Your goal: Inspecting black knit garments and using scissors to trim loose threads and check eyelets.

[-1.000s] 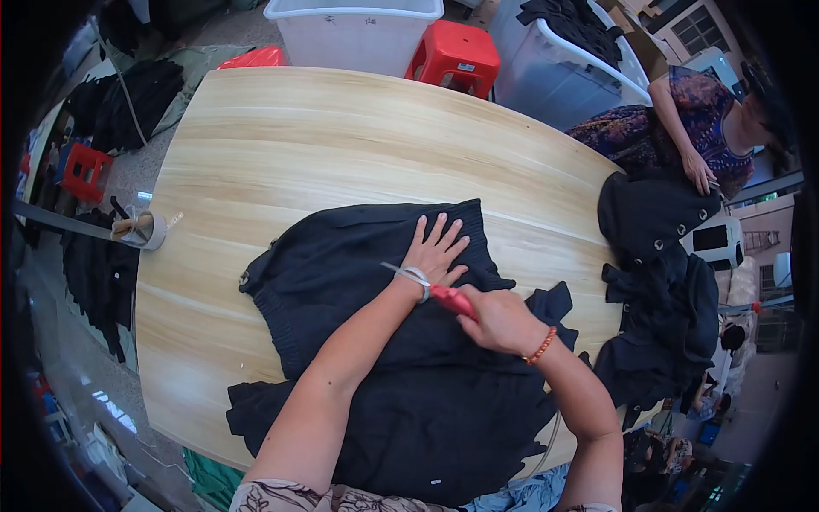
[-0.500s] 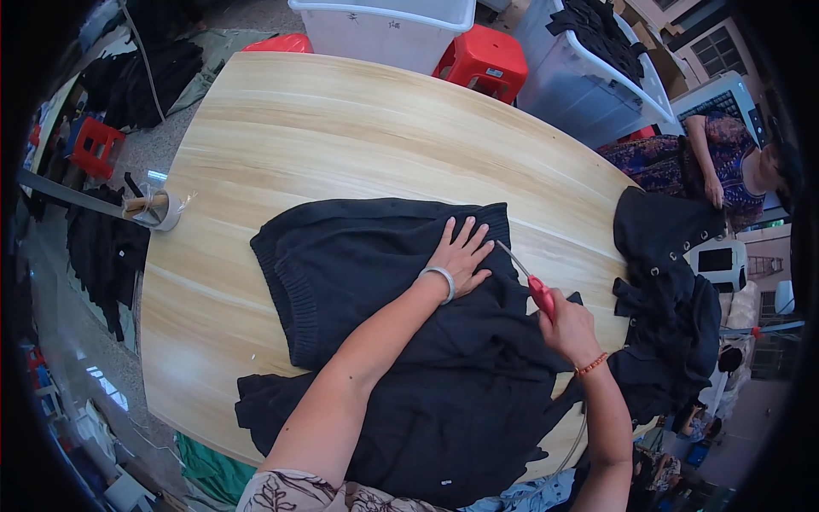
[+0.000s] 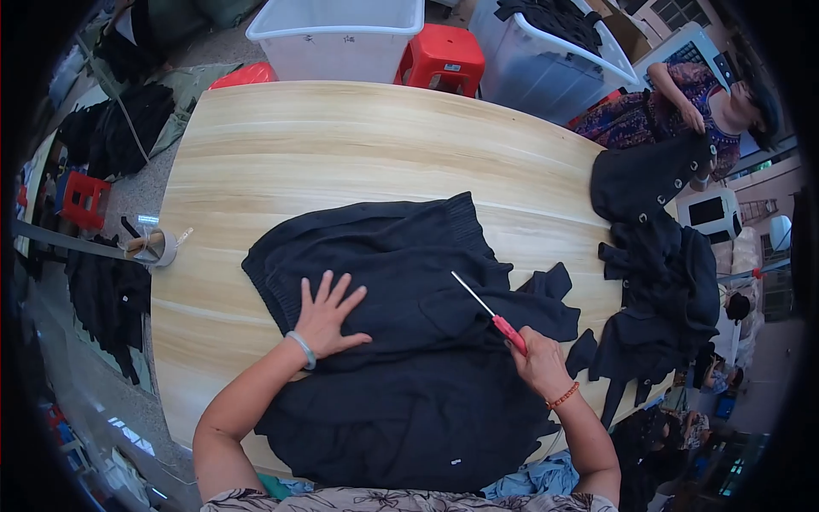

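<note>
A black knitted garment (image 3: 384,401) with ribbed bands is spread across the table in front of me. My left hand (image 3: 328,320) lies flat on its left part, fingers spread, holding nothing. Over the right part, my right hand (image 3: 543,369) is closed round the handle of a red-handled tool (image 3: 509,333). Its long thin metal shaft points up and left above the cloth; its exact kind is unclear. Whether the tip touches the knit I cannot tell. Loose black flaps of the garment lie beyond the tool, to the right.
More black garments (image 3: 661,290) are heaped at the table's right edge, where a person (image 3: 682,102) holds black cloth with metal rings. A small cup (image 3: 162,247) with sticks stands at the left edge. Behind the wooden table (image 3: 358,136) are white bins (image 3: 341,38) and a red stool (image 3: 441,60).
My left hand has moved left and nearer across the garment. My right hand has drawn back with the tool. The garment's far ribbed band has shifted and now lies slanted.
</note>
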The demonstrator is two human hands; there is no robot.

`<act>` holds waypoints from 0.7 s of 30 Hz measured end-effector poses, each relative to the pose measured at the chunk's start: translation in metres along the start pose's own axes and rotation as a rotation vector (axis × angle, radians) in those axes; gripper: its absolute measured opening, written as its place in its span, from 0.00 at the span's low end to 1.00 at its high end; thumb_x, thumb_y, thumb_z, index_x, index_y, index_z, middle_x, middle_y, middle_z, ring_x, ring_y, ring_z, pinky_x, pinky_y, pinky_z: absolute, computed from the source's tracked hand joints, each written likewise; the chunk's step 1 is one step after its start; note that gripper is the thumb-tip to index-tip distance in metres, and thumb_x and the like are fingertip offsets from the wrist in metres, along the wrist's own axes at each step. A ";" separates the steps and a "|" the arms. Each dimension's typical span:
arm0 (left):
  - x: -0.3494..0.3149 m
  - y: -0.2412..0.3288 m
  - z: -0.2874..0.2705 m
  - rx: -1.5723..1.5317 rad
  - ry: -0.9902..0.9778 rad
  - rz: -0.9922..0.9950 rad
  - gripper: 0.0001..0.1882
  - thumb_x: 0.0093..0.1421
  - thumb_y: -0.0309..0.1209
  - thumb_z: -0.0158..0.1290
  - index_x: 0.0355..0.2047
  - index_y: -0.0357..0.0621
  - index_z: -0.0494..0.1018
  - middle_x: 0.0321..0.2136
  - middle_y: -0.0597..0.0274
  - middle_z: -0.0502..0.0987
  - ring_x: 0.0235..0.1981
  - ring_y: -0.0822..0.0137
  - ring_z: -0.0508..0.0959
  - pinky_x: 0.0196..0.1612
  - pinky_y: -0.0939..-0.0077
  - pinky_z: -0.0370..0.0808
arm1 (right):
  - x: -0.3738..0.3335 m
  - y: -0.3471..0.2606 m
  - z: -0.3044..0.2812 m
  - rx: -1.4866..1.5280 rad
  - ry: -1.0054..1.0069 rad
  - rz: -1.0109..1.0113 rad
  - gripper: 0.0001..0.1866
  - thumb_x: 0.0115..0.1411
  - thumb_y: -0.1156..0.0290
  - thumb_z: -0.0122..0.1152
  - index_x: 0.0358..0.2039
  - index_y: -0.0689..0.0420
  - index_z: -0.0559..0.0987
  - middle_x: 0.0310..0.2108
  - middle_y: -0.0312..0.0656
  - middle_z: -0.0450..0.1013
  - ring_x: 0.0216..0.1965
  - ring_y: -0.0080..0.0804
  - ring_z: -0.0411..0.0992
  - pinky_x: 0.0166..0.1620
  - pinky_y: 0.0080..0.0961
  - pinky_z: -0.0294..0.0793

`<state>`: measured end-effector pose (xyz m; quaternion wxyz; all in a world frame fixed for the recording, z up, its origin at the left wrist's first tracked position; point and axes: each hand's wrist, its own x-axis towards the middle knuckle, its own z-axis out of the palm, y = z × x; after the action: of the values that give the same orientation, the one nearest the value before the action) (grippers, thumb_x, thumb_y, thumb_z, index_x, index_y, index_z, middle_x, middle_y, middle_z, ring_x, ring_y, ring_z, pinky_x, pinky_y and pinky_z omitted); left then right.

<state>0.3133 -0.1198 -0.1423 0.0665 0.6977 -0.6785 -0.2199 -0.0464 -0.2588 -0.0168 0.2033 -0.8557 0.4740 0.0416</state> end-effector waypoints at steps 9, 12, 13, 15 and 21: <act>0.060 -0.122 -0.046 0.168 0.188 -0.531 0.39 0.60 0.61 0.49 0.68 0.65 0.55 0.70 0.63 0.51 0.70 0.53 0.49 0.64 0.26 0.44 | 0.021 -0.037 0.005 0.079 0.070 -0.059 0.14 0.62 0.62 0.60 0.29 0.59 0.71 0.25 0.53 0.74 0.28 0.56 0.74 0.31 0.47 0.72; 0.068 -0.152 -0.057 0.121 0.211 -0.763 0.38 0.62 0.63 0.45 0.69 0.67 0.54 0.71 0.64 0.49 0.71 0.52 0.48 0.63 0.23 0.44 | 0.007 -0.036 0.004 0.045 0.088 -0.055 0.13 0.62 0.63 0.60 0.29 0.58 0.71 0.25 0.52 0.74 0.28 0.56 0.74 0.31 0.46 0.72; 0.071 -0.157 -0.057 0.119 0.217 -0.784 0.38 0.62 0.64 0.44 0.69 0.68 0.53 0.71 0.64 0.48 0.71 0.52 0.47 0.63 0.23 0.44 | -0.002 -0.032 0.005 0.018 0.090 -0.056 0.13 0.61 0.63 0.61 0.29 0.58 0.71 0.25 0.52 0.74 0.28 0.55 0.74 0.31 0.46 0.72; 0.079 -0.163 -0.057 0.131 0.211 -0.780 0.39 0.62 0.65 0.42 0.69 0.69 0.53 0.72 0.65 0.46 0.72 0.51 0.46 0.63 0.22 0.43 | -0.019 -0.026 0.006 -0.026 0.068 0.003 0.13 0.60 0.63 0.62 0.28 0.57 0.72 0.24 0.51 0.74 0.28 0.55 0.75 0.31 0.45 0.73; 0.070 -0.200 -0.053 -0.018 0.254 -0.689 0.43 0.58 0.66 0.48 0.69 0.65 0.55 0.72 0.65 0.49 0.72 0.51 0.46 0.65 0.26 0.39 | -0.059 -0.025 -0.008 0.003 0.077 0.116 0.14 0.60 0.60 0.64 0.26 0.57 0.76 0.23 0.52 0.73 0.28 0.56 0.73 0.31 0.45 0.71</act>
<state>0.5163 -0.1847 -0.1884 0.0783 0.9065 -0.3880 -0.1470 -0.0595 -0.2031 0.0136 0.1833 -0.8274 0.5305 0.0199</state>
